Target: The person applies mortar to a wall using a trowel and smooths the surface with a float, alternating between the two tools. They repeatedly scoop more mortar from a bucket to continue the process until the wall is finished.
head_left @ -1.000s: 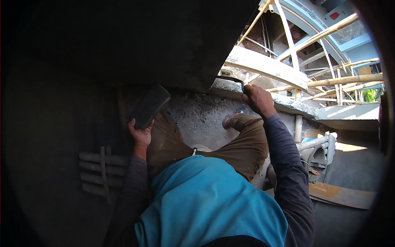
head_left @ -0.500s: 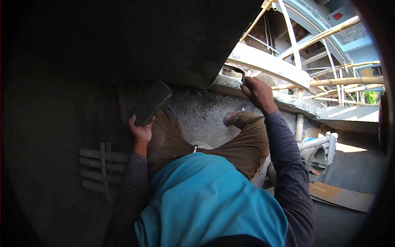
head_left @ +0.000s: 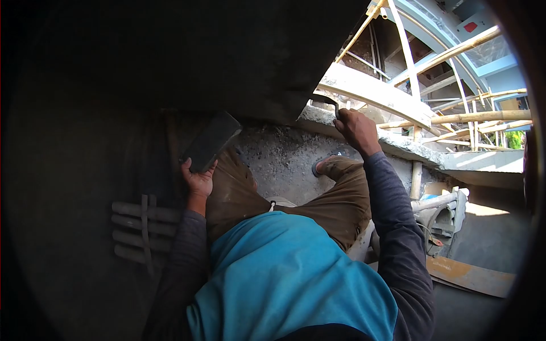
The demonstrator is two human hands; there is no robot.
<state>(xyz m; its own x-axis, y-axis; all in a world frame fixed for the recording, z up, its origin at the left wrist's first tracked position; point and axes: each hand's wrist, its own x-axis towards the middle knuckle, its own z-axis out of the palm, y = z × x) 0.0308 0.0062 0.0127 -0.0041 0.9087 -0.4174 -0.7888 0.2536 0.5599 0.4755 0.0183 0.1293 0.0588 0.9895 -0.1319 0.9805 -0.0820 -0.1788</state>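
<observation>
A dark rectangular board (head_left: 211,141) lies tilted over my left thigh. My left hand (head_left: 200,178) holds it from its near end, thumb and fingers at the edges. Up at the right, my right hand (head_left: 358,129) is closed around the handle of a trowel (head_left: 336,106). The trowel's bent metal neck shows ahead of the fist, and its blade reaches toward the edge of a dark wall (head_left: 267,62), where the shade partly hides it.
A rough concrete ledge (head_left: 398,141) runs beyond my right hand, with a pale plank (head_left: 375,96) and bamboo poles (head_left: 480,115) outside. Grey blocks (head_left: 446,219) and a long board (head_left: 472,275) lie at right. Stacked poles (head_left: 128,223) sit in shadow at left.
The whole view has shifted slightly. The trowel remains at the wall's edge in my right hand, and the board stays in my left with almost the same tilt.
</observation>
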